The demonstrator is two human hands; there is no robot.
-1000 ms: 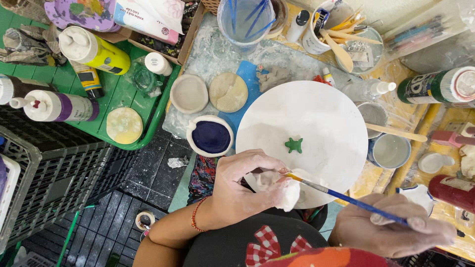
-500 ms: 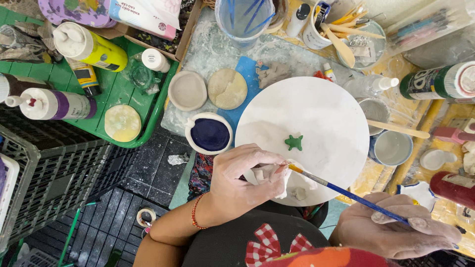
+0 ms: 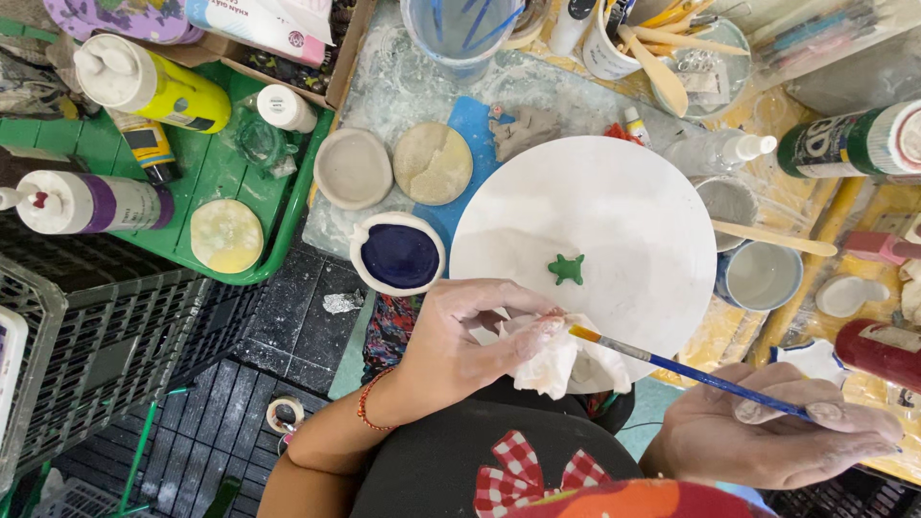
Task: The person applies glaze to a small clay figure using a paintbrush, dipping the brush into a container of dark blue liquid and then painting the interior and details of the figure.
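My left hand (image 3: 460, 341) pinches a crumpled white tissue (image 3: 561, 364) around the bristle end of a blue-handled paintbrush (image 3: 691, 372). My right hand (image 3: 777, 436) holds the brush's handle, low at the right. Both hands are at the near rim of a large white round plate (image 3: 614, 206). A small green turtle shape (image 3: 566, 270) sits on the plate just above the tissue. A small white dish of dark blue paint (image 3: 399, 254) lies left of the plate, close to my left hand.
Two shallow clay discs (image 3: 353, 169) (image 3: 433, 163) lie beyond the blue dish. A green tray (image 3: 206, 177) at left holds paint bottles and a yellow disc. A clear water cup (image 3: 460, 34) with brushes stands at the top. Cups, wooden tools and bottles crowd the right; a dark crate (image 3: 86, 336) is at left.
My left hand has shifted slightly and gathered the tissue tighter around the brush tip. The right hand still holds the brush in nearly the same place.
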